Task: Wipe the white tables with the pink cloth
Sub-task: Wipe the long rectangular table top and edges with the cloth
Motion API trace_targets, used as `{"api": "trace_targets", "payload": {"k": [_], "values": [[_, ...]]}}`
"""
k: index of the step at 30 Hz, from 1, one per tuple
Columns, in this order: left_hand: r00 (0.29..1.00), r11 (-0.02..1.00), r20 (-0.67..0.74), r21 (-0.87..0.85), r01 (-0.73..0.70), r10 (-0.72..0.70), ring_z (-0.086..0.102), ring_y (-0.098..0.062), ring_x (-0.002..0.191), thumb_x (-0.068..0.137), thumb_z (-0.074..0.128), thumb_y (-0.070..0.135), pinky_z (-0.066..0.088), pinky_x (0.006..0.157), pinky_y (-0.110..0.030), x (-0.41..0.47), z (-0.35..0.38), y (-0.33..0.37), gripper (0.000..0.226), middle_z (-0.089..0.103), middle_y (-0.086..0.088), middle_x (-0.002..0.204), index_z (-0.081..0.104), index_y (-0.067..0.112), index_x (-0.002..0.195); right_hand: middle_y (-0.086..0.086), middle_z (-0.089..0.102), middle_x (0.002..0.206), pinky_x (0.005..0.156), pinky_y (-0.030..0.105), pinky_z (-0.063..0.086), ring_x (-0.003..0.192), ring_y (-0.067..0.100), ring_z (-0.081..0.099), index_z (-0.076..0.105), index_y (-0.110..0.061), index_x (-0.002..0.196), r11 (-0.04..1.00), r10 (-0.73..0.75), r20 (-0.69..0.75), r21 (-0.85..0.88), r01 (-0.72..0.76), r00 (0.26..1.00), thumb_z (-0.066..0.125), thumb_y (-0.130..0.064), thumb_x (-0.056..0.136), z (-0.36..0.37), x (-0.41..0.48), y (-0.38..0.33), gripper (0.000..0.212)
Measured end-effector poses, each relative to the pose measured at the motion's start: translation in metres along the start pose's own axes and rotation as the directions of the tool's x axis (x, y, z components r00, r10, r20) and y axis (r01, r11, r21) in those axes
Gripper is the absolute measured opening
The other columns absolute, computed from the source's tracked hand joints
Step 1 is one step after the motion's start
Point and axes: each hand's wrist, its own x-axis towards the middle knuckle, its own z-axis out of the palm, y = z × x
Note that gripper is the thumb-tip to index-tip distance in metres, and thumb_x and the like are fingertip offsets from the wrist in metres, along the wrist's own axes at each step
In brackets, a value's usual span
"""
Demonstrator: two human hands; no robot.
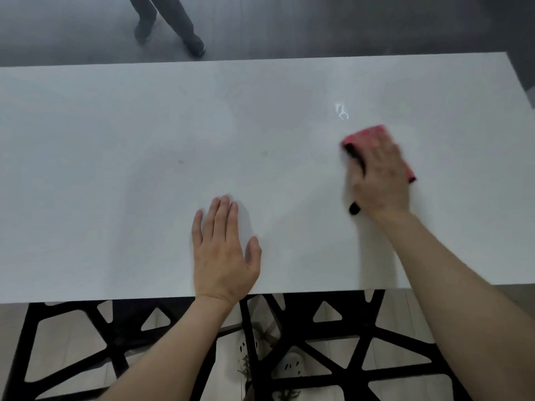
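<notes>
Your L hand (pixel 224 250) lies flat, fingers straight, bracing you on white table (pixel 115 169); R hand (pixel 379 175) presses pink cloth (pixel 367 133) down w/ straight fingers for wiping pressure.

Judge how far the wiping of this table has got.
Done: a wet glossy streak beside the pink cloth suggests wiping there. In hand: the right hand presses the cloth on the right part of the white rectangular table; the left hand rests flat. Left: faint spots mid-table.
</notes>
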Motion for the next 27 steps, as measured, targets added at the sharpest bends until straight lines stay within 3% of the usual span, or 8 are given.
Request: {"api": "trace_targets", "payload": {"k": [3, 6, 11, 14, 18, 21, 23, 27], "values": [[1.0, 1.0, 0.008, 0.009, -0.001, 0.001, 0.02, -0.029, 0.167, 0.105, 0.046, 0.043, 0.019, 0.134, -0.059, 0.0, 0.001, 0.0, 0.075, 0.03, -0.014, 0.176, 0.037, -0.001, 0.165, 0.011, 0.036, 0.173, 0.135, 0.047, 0.009, 0.165, 0.03, 0.021, 0.044, -0.014, 0.163, 0.923, 0.365, -0.075, -0.101, -0.371, 0.928, 0.034, -0.038, 0.114, 0.019, -0.004, -0.039, 0.055], [1.0, 1.0, 0.001, 0.007, -0.003, 0.003, 0.022, -0.029, 0.167, 0.104, 0.048, 0.043, 0.02, 0.133, -0.059, 0.001, -0.001, 0.001, 0.075, 0.032, -0.015, 0.176, 0.039, -0.002, 0.164, 0.01, 0.048, 0.165, 0.133, 0.05, 0.018, 0.161, 0.031, 0.032, 0.057, -0.016, 0.153, 0.989, -0.135, 0.066, 0.074, 0.13, 0.989, 0.046, -0.031, 0.112, 0.04, -0.029, -0.116, 0.045], [1.0, 1.0, -0.011, 0.009, -0.006, 0.006, 0.023, -0.029, 0.167, 0.104, 0.047, 0.043, 0.021, 0.133, -0.059, 0.001, -0.001, 0.001, 0.075, 0.033, -0.015, 0.175, 0.039, -0.002, 0.164, 0.002, 0.044, 0.169, 0.135, 0.047, 0.019, 0.165, 0.022, 0.025, 0.057, -0.022, 0.156, 0.737, -0.676, 0.18, 0.19, 0.649, 0.715, 0.052, -0.026, 0.111, 0.03, -0.017, -0.086, 0.045], [1.0, 1.0, -0.004, 0.011, -0.004, 0.004, 0.021, -0.029, 0.167, 0.105, 0.047, 0.043, 0.02, 0.133, -0.059, 0.0, -0.001, 0.001, 0.075, 0.031, -0.014, 0.176, 0.038, -0.001, 0.165, 0.004, 0.056, 0.159, 0.132, 0.052, 0.025, 0.16, 0.027, 0.036, 0.064, -0.023, 0.147, 0.978, -0.196, 0.024, 0.075, 0.193, 0.98, 0.054, -0.02, 0.108, 0.013, 0.017, -0.011, 0.041], [1.0, 1.0, 0.007, 0.024, -0.001, 0.001, 0.019, -0.029, 0.168, 0.106, 0.045, 0.043, 0.019, 0.134, -0.059, 0.0, 0.0, 0.001, 0.075, 0.029, -0.014, 0.177, 0.036, -0.001, 0.166, 0.012, 0.036, 0.173, 0.135, 0.049, 0.011, 0.165, 0.031, 0.021, 0.044, -0.013, 0.163, 0.926, 0.368, -0.07, -0.069, -0.372, 0.927, 0.037, -0.038, 0.114, 0.023, 0.013, -0.028, 0.056], [1.0, 1.0, 0.004, 0.024, -0.006, 0.006, 0.021, -0.029, 0.167, 0.105, 0.046, 0.042, 0.02, 0.133, -0.06, 0.0, 0.0, 0.002, 0.075, 0.031, -0.015, 0.176, 0.038, -0.002, 0.164, 0.011, 0.052, 0.162, 0.132, 0.051, 0.021, 0.16, 0.032, 0.035, 0.06, -0.014, 0.151, 0.989, -0.134, 0.023, 0.063, 0.132, 0.991, 0.051, -0.029, 0.112, 0.041, -0.006, -0.109, 0.043], [1.0, 1.0, 0.002, 0.024, 0.001, -0.001, 0.022, -0.029, 0.167, 0.105, 0.047, 0.043, 0.02, 0.133, -0.059, 0.001, -0.002, 0.002, 0.074, 0.032, -0.015, 0.176, 0.038, -0.002, 0.164, 0.005, 0.044, 0.169, 0.134, 0.048, 0.018, 0.164, 0.026, 0.028, 0.054, -0.02, 0.158, 0.867, -0.499, 0.182, 0.12, 0.484, 0.847, 0.048, -0.034, 0.113, 0.047, -0.022, -0.139, 0.047], [1.0, 1.0, 0.014, 0.024, 0.0, 0.0, 0.023, -0.03, 0.167, 0.105, 0.046, 0.042, 0.019, 0.134, -0.059, 0.0, -0.002, 0.001, 0.075, 0.032, -0.015, 0.175, 0.036, -0.002, 0.165, 0.0, 0.033, 0.175, 0.135, 0.043, 0.015, 0.166, 0.019, 0.02, 0.046, -0.025, 0.164, 0.883, -0.469, 0.187, 0.079, 0.463, 0.863, 0.051, -0.032, 0.111, 0.033, -0.007, -0.07, 0.053]]}}
